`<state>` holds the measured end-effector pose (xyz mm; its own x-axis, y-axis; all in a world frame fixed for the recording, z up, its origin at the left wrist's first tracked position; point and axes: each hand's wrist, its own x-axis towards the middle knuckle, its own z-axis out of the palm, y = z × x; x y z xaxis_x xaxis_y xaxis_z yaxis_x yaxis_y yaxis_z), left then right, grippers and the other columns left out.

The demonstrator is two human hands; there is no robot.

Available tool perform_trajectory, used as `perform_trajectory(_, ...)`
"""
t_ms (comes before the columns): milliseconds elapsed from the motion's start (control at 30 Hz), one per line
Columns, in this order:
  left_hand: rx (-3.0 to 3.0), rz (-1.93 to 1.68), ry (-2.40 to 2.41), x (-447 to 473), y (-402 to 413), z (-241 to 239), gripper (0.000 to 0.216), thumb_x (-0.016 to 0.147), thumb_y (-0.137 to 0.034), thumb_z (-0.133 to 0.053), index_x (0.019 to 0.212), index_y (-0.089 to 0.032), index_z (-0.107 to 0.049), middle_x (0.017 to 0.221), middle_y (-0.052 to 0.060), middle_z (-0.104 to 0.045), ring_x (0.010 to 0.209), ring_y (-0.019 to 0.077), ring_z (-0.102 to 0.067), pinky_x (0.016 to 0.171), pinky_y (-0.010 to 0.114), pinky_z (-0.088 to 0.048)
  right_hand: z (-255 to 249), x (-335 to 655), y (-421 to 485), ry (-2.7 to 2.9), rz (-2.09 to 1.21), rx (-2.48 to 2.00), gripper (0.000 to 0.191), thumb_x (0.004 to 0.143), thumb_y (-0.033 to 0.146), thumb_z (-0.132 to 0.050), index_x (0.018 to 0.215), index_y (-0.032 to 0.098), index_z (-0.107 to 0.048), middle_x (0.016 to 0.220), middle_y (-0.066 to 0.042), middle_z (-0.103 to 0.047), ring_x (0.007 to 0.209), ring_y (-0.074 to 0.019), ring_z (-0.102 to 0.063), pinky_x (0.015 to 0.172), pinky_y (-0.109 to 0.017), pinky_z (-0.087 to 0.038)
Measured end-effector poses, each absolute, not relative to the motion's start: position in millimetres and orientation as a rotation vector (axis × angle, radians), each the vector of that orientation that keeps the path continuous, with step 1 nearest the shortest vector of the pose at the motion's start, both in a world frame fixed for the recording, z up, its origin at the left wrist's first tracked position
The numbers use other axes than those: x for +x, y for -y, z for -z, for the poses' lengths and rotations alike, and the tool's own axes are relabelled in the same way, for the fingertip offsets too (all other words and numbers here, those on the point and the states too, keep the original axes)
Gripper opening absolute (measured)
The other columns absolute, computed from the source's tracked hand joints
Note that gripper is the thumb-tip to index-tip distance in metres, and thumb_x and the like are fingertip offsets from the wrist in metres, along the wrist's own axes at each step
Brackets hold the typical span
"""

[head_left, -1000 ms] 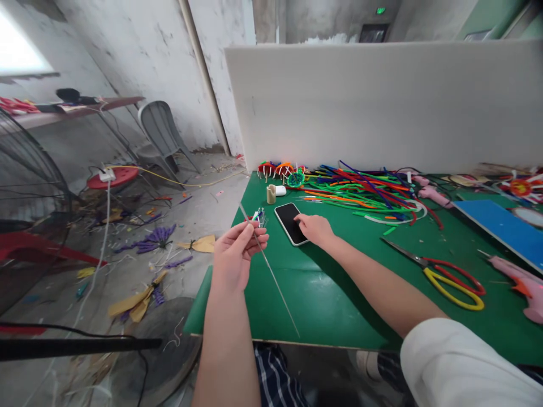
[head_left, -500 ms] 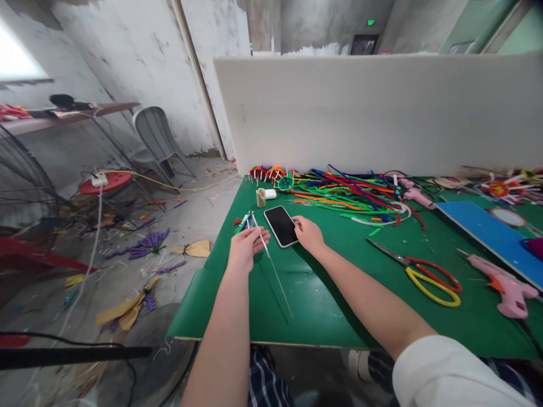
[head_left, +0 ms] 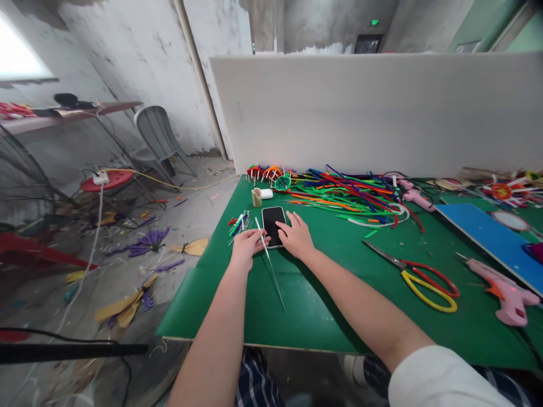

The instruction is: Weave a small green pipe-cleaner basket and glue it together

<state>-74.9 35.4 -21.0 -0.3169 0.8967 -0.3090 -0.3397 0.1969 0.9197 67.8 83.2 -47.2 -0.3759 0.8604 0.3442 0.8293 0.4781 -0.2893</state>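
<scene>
A thin wire (head_left: 274, 277) with a thicker white upper part is pinched in my left hand (head_left: 248, 247); its bare end slants down over the table towards me. A smartphone (head_left: 272, 217) with a dark screen and light rim lies flat just beyond that hand. My right hand (head_left: 296, 237) rests over the phone's right side, fingers apart, with the index fingertip at the screen. Whether it presses the glass I cannot tell. Left of the phone is a small pile of coloured and white clippings (head_left: 238, 225).
Scissors (head_left: 409, 268) with red and yellow handles and a pink glue gun (head_left: 503, 285) lie to the right, near a blue board (head_left: 487, 232). Coloured pipe cleaners (head_left: 343, 189) spread along the white partition (head_left: 360, 113). A beige holder (head_left: 257, 198) stands at the back left.
The phone has been turned straighter and shifted slightly left. My right hand has moved from its right edge to over the screen, fingers spreading. My left hand keeps the wire.
</scene>
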Motion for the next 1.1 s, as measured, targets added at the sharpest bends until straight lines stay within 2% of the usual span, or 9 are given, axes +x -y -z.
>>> perform_trajectory(167,0.606,-1.447,-1.332,-81,-34,19,0.012,0.065,-0.017,-0.064,0.072,-0.009,-0.061,0.075,0.009,-0.066,0.064,0.0145,-0.064,0.06,0.024,-0.053,53,68,-86,2.289,-0.111,-1.385,0.037,0.083,0.035,-0.037,0.117,0.028,-0.05,0.137,-0.005,-0.029,0.128,-0.0233,-0.017,0.101,-0.043,-0.018)
perform_trajectory(467,0.619,-1.459,-1.306,-82,-30,13,0.016,0.064,-0.018,-0.066,0.075,-0.009,-0.061,0.078,0.01,-0.066,0.065,0.015,-0.064,0.061,0.025,-0.053,50,71,-83,2.278,-0.14,-1.376,0.04,0.083,0.03,-0.035,0.123,0.026,-0.044,0.137,-0.006,-0.029,0.128,-0.0214,-0.017,0.101,-0.043,-0.017)
perform_trajectory(600,0.604,-1.474,-1.315,-83,-30,12,0.013,0.065,-0.018,-0.063,0.074,-0.009,-0.061,0.076,0.009,-0.066,0.062,0.0133,-0.063,0.06,0.023,-0.052,49,77,-72,2.311,-0.168,-1.345,0.039,0.082,0.027,-0.037,0.119,0.026,-0.048,0.136,-0.005,-0.033,0.127,-0.0222,-0.02,0.101,-0.044,-0.018)
perform_trajectory(800,0.598,-1.475,-1.32,-83,-31,12,0.012,0.065,-0.017,-0.063,0.074,-0.009,-0.061,0.074,0.008,-0.066,0.061,0.0126,-0.063,0.059,0.023,-0.052,47,84,-48,2.398,-0.119,-1.219,0.04,0.077,0.022,-0.042,0.115,0.028,-0.052,0.135,-0.004,-0.034,0.127,-0.0225,-0.02,0.102,-0.045,-0.013)
perform_trajectory(1100,0.616,-1.464,-1.316,-80,-28,10,0.012,0.066,-0.017,-0.063,0.075,-0.009,-0.061,0.076,0.009,-0.066,0.063,0.0134,-0.063,0.06,0.023,-0.052,47,85,-44,2.441,-0.127,-1.219,0.038,0.075,0.022,-0.044,0.111,0.028,-0.056,0.133,-0.004,-0.037,0.127,-0.0237,-0.02,0.101,-0.048,-0.013)
